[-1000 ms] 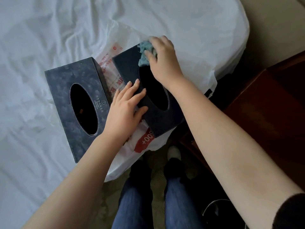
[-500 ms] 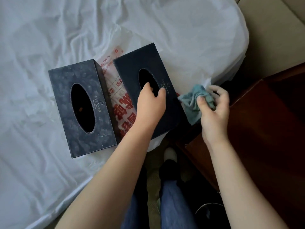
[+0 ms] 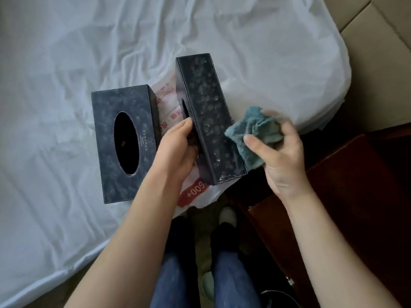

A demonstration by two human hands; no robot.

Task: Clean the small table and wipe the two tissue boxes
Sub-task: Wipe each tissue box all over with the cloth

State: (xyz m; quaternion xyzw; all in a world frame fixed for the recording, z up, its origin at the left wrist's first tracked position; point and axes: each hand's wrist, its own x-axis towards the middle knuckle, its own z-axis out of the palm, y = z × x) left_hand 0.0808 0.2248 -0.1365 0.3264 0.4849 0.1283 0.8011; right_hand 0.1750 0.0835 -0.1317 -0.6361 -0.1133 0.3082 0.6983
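Two dark tissue boxes rest on a white sheet. The left tissue box (image 3: pixel 124 144) lies flat with its oval opening facing up. The right tissue box (image 3: pixel 208 116) stands tipped on its long side, its spotted side panel facing up and its opening turned left. My left hand (image 3: pixel 176 147) grips it at the opening side. My right hand (image 3: pixel 280 152) holds a bunched teal cloth (image 3: pixel 251 132) against the box's right lower edge.
A white plastic bag with red print (image 3: pixel 193 193) lies under the boxes. The white bedsheet (image 3: pixel 66 63) spreads far left and behind. A dark red wooden table (image 3: pixel 355 185) stands at the right. My legs and feet are below.
My left hand has tipped the right box from flat onto its side. My right hand has brought the cloth from the bed edge up to the box's exposed side.
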